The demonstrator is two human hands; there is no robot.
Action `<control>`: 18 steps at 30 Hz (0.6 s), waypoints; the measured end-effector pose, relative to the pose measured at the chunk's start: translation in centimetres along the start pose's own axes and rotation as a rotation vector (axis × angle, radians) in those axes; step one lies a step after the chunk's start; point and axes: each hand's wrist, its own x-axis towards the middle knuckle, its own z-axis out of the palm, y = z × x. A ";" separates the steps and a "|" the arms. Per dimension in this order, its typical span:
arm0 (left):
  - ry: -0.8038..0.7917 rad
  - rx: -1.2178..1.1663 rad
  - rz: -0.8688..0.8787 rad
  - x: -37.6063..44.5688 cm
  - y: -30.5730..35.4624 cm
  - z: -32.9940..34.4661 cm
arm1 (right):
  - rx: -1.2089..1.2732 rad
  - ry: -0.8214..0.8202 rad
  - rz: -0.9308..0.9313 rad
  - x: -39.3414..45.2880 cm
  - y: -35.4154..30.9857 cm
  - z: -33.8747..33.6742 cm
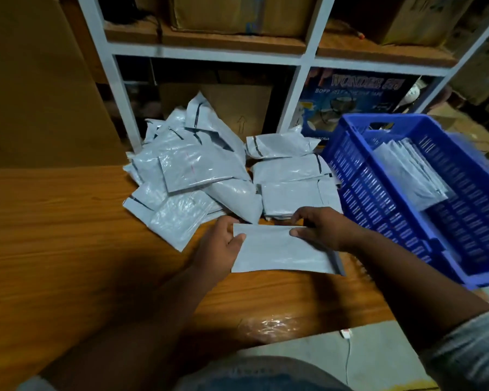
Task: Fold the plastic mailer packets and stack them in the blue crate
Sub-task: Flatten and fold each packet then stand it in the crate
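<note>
- Packet in hand sits near the bench's front edge, just short of the loose pile.
- Left hand pinches its left end, thumb on top; right hand pinches the top right corner.
- Line up both far corners before creasing, I'd judge, then press flat.
- Blue crate waits at the right edge with folded ones inside.

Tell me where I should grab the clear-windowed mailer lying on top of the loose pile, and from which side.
Probably best: pinch the mailer's near edge, coming from your side with the left hand, once it lets go of the packet both hands hold. It lies flat on the pile with that edge overhanging and free. The far side is crowded by other mailers.
</note>
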 end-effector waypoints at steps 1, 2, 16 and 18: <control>0.024 0.006 -0.046 -1.0 -0.6 0.5 | -0.012 0.000 0.005 0.1 0.3 0.7; 0.056 0.047 -0.094 -1.8 -1.1 1.0 | -0.027 -0.005 0.002 0.2 0.5 1.4; 0.265 0.732 0.050 -10.6 -2.3 1.9 | -0.062 0.195 -0.318 -1.5 1.6 5.3; 0.246 0.771 0.124 -10.6 -1.9 3.1 | -0.035 0.213 -0.304 -2.3 0.5 6.1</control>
